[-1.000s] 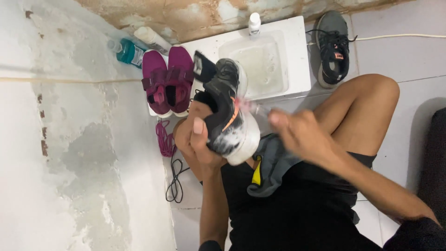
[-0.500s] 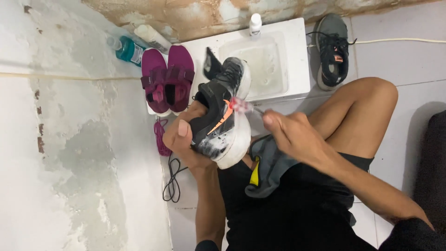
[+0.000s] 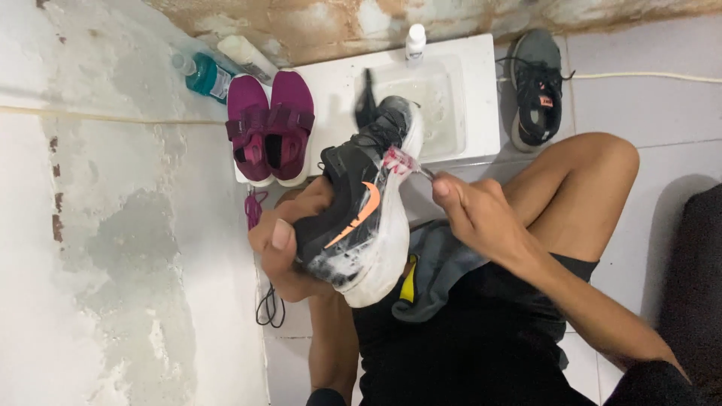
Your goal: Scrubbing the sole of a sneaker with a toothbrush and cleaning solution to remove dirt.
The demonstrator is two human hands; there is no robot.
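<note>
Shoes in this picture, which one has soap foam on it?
The black sneaker with the orange mark and white sole, held in the left hand. The magenta pair and the grey sneaker show no foam.

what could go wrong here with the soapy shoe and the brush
The black shoe is foamy at its heel, so it may slip out of the left hand. The toothbrush in the right hand might flick suds onto the grey cloth on the lap.
</note>
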